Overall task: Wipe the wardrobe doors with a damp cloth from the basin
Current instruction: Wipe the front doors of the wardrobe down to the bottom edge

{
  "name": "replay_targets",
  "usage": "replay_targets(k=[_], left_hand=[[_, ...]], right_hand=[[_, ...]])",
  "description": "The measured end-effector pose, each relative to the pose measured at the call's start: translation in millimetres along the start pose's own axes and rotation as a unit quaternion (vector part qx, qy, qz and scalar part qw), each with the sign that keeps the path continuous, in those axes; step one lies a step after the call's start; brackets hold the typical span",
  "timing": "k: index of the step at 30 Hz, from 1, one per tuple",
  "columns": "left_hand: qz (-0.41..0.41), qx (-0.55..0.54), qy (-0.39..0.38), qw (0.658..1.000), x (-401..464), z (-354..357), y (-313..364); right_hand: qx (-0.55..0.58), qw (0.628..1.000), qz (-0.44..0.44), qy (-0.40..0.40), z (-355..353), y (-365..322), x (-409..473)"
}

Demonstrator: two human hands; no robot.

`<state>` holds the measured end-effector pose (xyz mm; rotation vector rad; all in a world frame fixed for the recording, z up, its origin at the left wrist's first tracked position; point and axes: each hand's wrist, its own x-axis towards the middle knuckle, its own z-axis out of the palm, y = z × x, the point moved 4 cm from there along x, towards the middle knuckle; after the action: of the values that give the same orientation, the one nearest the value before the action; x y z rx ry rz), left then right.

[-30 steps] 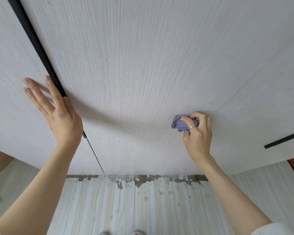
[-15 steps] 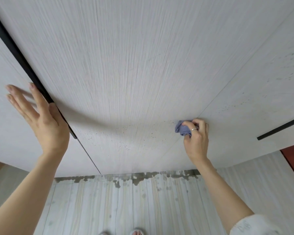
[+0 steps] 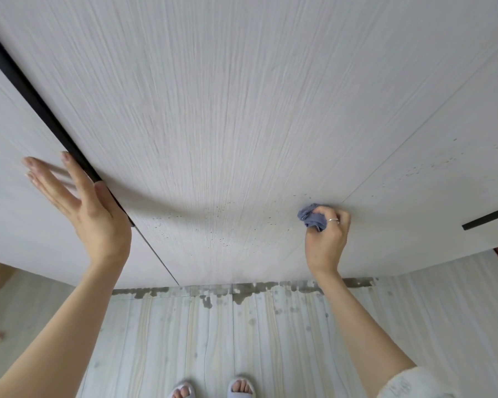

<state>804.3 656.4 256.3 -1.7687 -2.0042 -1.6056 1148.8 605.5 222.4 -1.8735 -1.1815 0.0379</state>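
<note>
Cloth, small crumpled blue-grey rag, soft, light and likely damp, sits bunched in the right hand's clenched grip against the pale wood-grain wardrobe door, while the flat-fingered left hand steadies the neighbouring panel.

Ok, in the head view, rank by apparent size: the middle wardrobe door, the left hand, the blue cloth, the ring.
1. Middle wardrobe door
2. Left hand, nearer the camera, so enlarged
3. Blue cloth, partly hidden inside the right hand
4. Ring
</note>
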Motion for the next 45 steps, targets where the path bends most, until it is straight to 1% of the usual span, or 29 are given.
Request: replay_targets(k=[4,6,8,9,12,14,15,18,20,21,23,24,26,27,28,30,33,35,36,37,39,40,41,42,43,45], left_hand=[[0.000,-0.001,0.005,1.000,-3,3,-3],[-0.002,-0.002,0.007,1.000,-4,4,-4],[0.001,-0.001,0.010,1.000,-5,5,-6],[0.004,0.000,0.013,1.000,-4,6,-7],[0.012,0.000,0.019,1.000,-6,8,-9],[0.010,0.000,0.021,1.000,-8,8,-11],[0.013,0.001,0.022,1.000,-8,8,-11],[0.020,0.004,0.019,1.000,-10,8,-14],[0.020,0.004,0.016,1.000,-11,8,-14],[0.021,0.003,0.016,1.000,-11,8,-14],[0.025,0.004,0.020,0.999,-12,9,-12],[0.025,0.003,0.022,0.999,-12,9,-12],[0.021,-0.002,0.021,1.000,-12,11,-13],[0.018,-0.005,0.020,1.000,-12,11,-13],[0.016,-0.007,0.020,1.000,-13,12,-14],[0.015,-0.006,0.024,1.000,-13,12,-15],[0.017,-0.007,0.031,0.999,-13,13,-17],[0.017,-0.008,0.032,0.999,-15,13,-17],[0.021,-0.007,0.032,0.999,-15,13,-17],[0.023,-0.007,0.030,0.999,-15,13,-17],[0.024,-0.009,0.030,0.999,-14,14,-17],[0.023,-0.011,0.029,0.999,-13,14,-17],[0.023,-0.012,0.028,0.999,-13,15,-17],[0.023,-0.012,0.027,0.999,-14,14,-18],[0.024,-0.011,0.027,0.999,-15,14,-20],[0.030,-0.012,0.029,0.999,-16,13,-20]], right_hand=[[0.049,0.993,-0.050,0.095,-15,-37,13],[0.038,0.990,-0.075,0.110,-19,-42,16],[0.007,0.992,-0.080,0.093,-13,-34,11],[-0.005,0.995,-0.065,0.073,-8,-27,7],[-0.032,0.999,0.022,0.007,9,-7,-6],[-0.021,0.999,0.045,0.019,10,-6,-9],[0.000,0.999,0.032,0.037,8,-12,-8],[0.065,0.993,-0.044,0.093,-1,-45,0],[0.068,0.988,-0.074,0.120,-3,-57,3],[0.048,0.988,-0.083,0.122,-1,-58,1],[-0.001,0.991,-0.086,0.099,7,-50,-9],[-0.020,0.994,-0.080,0.071,15,-42,-16],[-0.049,0.998,-0.045,-0.001,32,-25,-29],[-0.052,0.998,-0.024,-0.025,37,-19,-33],[-0.049,0.998,-0.009,-0.032,40,-17,-35],[-0.022,1.000,-0.021,-0.005,38,-24,-35],[0.042,0.992,-0.089,0.078,28,-57,-26],[0.056,0.985,-0.114,0.113,28,-70,-23],[0.046,0.984,-0.127,0.114,32,-71,-25],[0.025,0.985,-0.140,0.099,38,-67,-30],[-0.025,0.989,-0.145,0.031,59,-49,-45],[-0.045,0.992,-0.120,-0.013,70,-36,-54],[-0.049,0.995,-0.068,-0.049,80,-24,-62],[-0.035,0.997,-0.003,-0.068,88,-15,-70],[-0.006,0.996,0.053,-0.067,94,-9,-76],[0.080,0.986,0.144,-0.039,97,-11,-81]])
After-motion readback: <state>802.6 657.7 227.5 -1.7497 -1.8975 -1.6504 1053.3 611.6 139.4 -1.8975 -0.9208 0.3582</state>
